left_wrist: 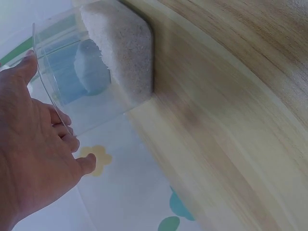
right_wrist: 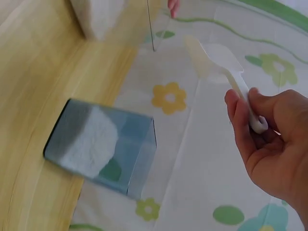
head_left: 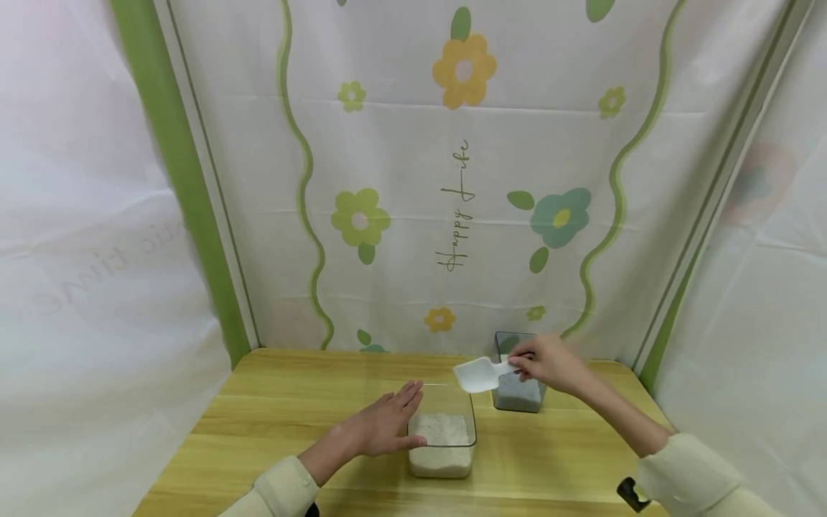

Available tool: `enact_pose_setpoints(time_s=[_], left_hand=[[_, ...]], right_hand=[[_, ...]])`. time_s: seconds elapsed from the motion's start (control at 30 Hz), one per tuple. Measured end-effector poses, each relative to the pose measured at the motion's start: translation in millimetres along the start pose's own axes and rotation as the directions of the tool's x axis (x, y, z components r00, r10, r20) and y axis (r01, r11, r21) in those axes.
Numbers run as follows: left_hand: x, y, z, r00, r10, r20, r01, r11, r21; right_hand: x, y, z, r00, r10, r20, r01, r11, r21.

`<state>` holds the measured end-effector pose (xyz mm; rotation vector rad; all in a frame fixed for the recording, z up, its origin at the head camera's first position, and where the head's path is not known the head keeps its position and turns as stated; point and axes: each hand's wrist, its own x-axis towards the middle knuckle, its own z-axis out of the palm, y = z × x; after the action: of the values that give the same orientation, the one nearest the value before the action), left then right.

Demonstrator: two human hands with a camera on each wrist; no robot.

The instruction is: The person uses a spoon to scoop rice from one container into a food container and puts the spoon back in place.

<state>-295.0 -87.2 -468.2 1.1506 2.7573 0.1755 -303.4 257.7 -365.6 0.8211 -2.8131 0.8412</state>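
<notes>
My right hand pinches the handle of a white scoop between thumb and fingers. The scoop is in the air near the far right corner of a clear square container; whether anything lies in it I cannot tell. White grains, like rice, fill the lower part of that container. My left hand rests at its left rim, fingers stretched out in the head view. Behind and below the right hand stands a blue-tinted clear container, with a white heap inside.
Both containers stand on a wood-grain table. A white curtain with printed flowers hangs along the table's back edge, and more white sheets hang at the sides. A small dark object shows by the right sleeve.
</notes>
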Motion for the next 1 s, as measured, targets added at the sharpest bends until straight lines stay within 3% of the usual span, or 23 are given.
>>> enact_pose_setpoints(time_s=[0.1, 0.23, 0.4, 0.53, 0.6, 0.83, 1.0], left_hand=[[0.5, -0.4, -0.2, 1.000, 0.005, -0.012, -0.005, 1.000, 0.003], [1.8, -1.0, 1.0, 1.000, 0.004, -0.021, -0.004, 1.000, 0.013], [2.1, 0.0, 2.5, 1.000, -0.001, -0.019, 0.001, 1.000, -0.005], [2.0, 3.1, 3.6, 1.000, 0.005, -0.014, -0.005, 1.000, -0.011], [4.1, 5.8, 3.7, 1.000, 0.016, -0.013, -0.017, 1.000, -0.008], [10.4, 8.6, -0.2, 0.999, 0.041, -0.017, -0.040, 0.999, 0.014], [14.4, -1.2, -9.3, 0.999, -0.004, -0.033, -0.001, 0.991, -0.134]], right_hand=[[11.4, -4.9, 12.8, 0.998, -0.015, 0.063, 0.010, 0.997, 0.080], [27.0, -7.8, 30.0, 0.985, -0.076, 0.156, 0.061, 0.993, 0.098], [45.8, -9.0, 54.5, 0.939, -0.175, 0.297, 0.173, 0.984, 0.033], [58.3, -9.8, 75.0, 0.895, -0.204, 0.397, 0.247, 0.967, -0.058], [61.0, -10.3, 81.3, 0.885, -0.211, 0.416, 0.275, 0.956, -0.100], [64.4, -8.1, 88.4, 0.916, -0.219, 0.336, 0.287, 0.943, -0.169], [64.4, 0.3, 82.1, 0.939, -0.282, 0.195, 0.319, 0.927, -0.197]])
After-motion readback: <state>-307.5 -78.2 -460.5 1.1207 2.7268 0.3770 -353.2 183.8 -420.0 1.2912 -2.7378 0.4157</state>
